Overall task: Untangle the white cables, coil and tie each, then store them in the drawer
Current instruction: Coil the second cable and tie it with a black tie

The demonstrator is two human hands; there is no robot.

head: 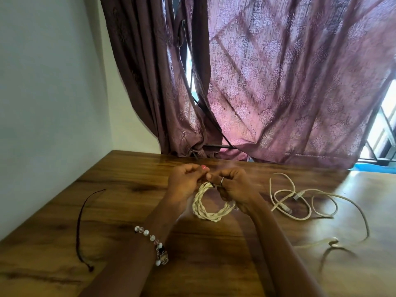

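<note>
Cream-white coiled cable (211, 207), dark maroon string (80, 228), brown wood-grain table (128, 189), patterned mauve curtain (289, 82).

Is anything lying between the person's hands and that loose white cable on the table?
Nothing visible. The loose cable lies on bare table just right of the right hand. Both hands are busy holding the coiled cable.

Two white cables (211, 202) (304, 202), one dark string (80, 228)

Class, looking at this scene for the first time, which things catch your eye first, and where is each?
Two hands, left hand and right hand, meet at mid-table over a coiled white cable. To its right a loose white cable sprawls on the wooden table. Behind hangs a purple patterned curtain.
</note>
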